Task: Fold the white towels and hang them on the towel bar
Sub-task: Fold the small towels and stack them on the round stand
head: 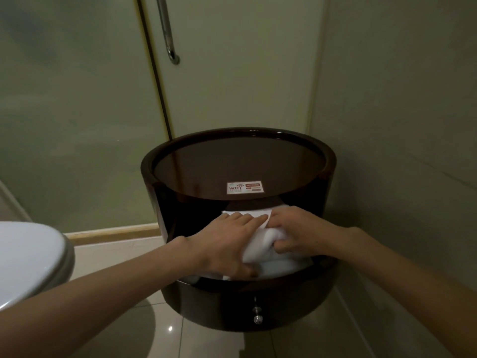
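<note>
White towels (260, 244) gripped, sticker (244, 187) reading "WIFI"

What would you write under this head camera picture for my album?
Two hands, left hand and right hand, grab white towels from the round dark cabinet.

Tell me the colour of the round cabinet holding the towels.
Glossy dark brown cabinet, seen in the head view; the towels inside are white.
</note>
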